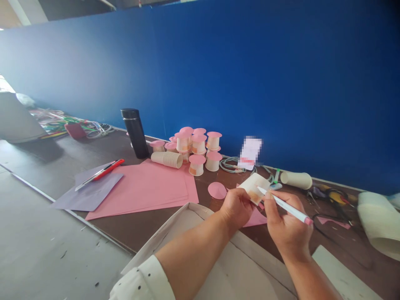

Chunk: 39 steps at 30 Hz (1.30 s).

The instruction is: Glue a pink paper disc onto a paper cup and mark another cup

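Observation:
My left hand [237, 208] grips a small white paper cup [254, 183] with an orange-brown patch, tilted on its side. A white marker [289, 208] with a pink end lies in the closed fingers of my right hand [289, 229]. Its tip is at the cup wall; whether it touches, I cannot tell. Left of my hands a pink paper disc [217, 190] lies on the dark table. Beneath them is a pink paper scrap [256, 218]. Behind stand several paper cups [196, 166] topped with pink discs, some stacked on others.
Nested paper cups [167, 159] lie beside a black flask [135, 135]. Pink sheets [150, 183], a purple sheet [104, 189] and a red utility knife [101, 173] are at left. A cardboard tray [187, 246] sits under my forearms. Cables [229, 166] and a cup [296, 180] line the blue partition [250, 75].

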Tool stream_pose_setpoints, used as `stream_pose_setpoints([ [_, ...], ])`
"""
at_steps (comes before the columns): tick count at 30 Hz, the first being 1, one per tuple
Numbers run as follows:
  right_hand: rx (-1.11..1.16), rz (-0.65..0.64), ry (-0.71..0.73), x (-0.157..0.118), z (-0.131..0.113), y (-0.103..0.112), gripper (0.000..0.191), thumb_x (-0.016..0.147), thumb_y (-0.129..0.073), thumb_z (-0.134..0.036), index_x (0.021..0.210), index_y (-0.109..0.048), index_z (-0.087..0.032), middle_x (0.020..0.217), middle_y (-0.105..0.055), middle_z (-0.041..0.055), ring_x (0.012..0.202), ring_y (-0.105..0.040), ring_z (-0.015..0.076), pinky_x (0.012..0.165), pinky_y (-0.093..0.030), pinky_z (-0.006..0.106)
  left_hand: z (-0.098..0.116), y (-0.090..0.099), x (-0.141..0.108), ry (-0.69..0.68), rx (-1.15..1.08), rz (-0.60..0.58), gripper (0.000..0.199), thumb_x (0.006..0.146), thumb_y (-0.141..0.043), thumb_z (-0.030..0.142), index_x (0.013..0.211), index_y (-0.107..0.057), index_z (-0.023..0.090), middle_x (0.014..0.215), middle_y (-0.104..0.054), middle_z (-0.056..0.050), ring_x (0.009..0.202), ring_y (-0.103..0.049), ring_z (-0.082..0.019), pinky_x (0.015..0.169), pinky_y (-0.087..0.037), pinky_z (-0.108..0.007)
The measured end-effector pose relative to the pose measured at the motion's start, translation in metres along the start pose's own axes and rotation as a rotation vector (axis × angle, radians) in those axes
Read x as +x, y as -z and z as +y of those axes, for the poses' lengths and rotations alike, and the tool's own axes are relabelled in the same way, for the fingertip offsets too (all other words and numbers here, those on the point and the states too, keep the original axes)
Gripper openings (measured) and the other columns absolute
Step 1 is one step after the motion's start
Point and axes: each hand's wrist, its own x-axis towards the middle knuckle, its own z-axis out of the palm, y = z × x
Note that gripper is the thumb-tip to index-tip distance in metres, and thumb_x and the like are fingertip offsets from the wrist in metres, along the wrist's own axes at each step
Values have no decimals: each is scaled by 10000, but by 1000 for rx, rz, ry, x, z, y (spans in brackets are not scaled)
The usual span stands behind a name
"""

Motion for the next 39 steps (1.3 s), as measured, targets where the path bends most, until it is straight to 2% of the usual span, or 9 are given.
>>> stream_pose_setpoints([
  [26,-6,-17,-35,1,1,2,185,840,-589,-327,882,-649,-157,835,-680,90,756,-627,208,681,-488,325,2,5,4,-16,-27,17,508,507,-487,36,991,-642,34,1028,-668,-166,1031,-614,-244,852,-485,-278],
  [32,20,-9,-65,1,-1,2,189,831,-600,-338,872,-650,-160,813,-677,88,744,-629,208,678,-496,336,3,3,3,-4,-33,20,496,493,-495,38,966,-642,51,981,-676,-151,1019,-618,-253,834,-491,-276],
  [35,181,-8,-159,4,-7,6,217,837,-598,-354,903,-644,-152,809,-671,87,738,-635,199,682,-507,335,4,3,3,-11,-54,36,482,486,-498,36,943,-642,79,974,-681,-138,1023,-615,-248,810,-498,-269],
  [39,320,40,-425,9,-5,7,363,891,-525,-408,1118,-616,-140,802,-678,79,650,-625,160,643,-515,314,5,2,2,-30,-58,24,470,482,-498,41,927,-646,79,1006,-674,-146,1018,-614,-241,772,-497,-253],
])
